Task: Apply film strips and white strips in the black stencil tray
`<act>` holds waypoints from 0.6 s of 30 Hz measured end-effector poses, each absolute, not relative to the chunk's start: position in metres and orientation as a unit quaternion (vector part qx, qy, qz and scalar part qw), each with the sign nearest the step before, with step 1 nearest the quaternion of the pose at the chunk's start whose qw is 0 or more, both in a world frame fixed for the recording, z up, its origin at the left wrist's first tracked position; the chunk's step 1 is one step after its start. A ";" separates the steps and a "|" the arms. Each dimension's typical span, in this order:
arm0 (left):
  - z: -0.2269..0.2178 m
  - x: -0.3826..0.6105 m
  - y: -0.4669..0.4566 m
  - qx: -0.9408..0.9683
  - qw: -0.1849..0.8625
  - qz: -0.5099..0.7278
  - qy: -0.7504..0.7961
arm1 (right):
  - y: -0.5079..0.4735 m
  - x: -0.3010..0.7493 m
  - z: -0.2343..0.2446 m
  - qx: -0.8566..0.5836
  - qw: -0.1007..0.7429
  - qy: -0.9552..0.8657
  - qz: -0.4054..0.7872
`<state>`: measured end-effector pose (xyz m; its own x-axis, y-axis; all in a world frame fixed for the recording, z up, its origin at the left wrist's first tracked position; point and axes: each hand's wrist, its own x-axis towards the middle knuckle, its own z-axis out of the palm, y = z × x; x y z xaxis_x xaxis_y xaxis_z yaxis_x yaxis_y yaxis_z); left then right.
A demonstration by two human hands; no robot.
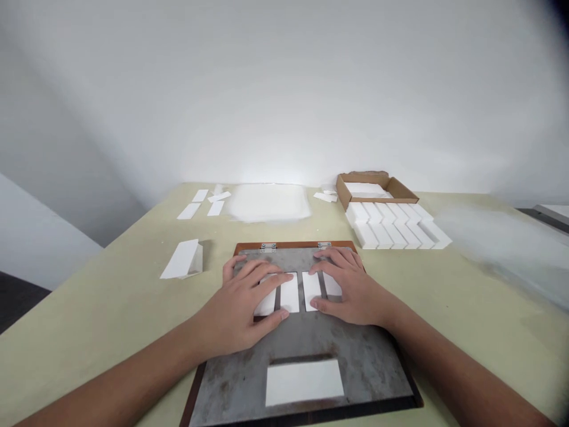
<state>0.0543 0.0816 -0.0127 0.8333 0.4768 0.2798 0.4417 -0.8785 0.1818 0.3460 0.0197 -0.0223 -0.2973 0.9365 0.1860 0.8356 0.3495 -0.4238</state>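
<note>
From my head camera I see two hands. The left hand lies flat and open on two white strips, and the right hand lies flat and open on two more. All four sit on a gray metal plate. One more white piece sits near the plate's close edge. Two hinges are just past my fingertips. Far right on the table, many white bars lie by one cardboard box.
</note>
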 end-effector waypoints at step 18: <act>-0.001 0.053 0.074 0.980 0.043 0.162 0.108 | 0.020 0.346 -0.018 -0.551 0.219 -0.795 0.128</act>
<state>0.0532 0.0744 -0.0011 0.9244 0.2248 0.3080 0.1968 -0.9731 0.1196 0.3461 0.0200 -0.0184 -0.2957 0.9327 0.2067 0.8202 0.3588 -0.4456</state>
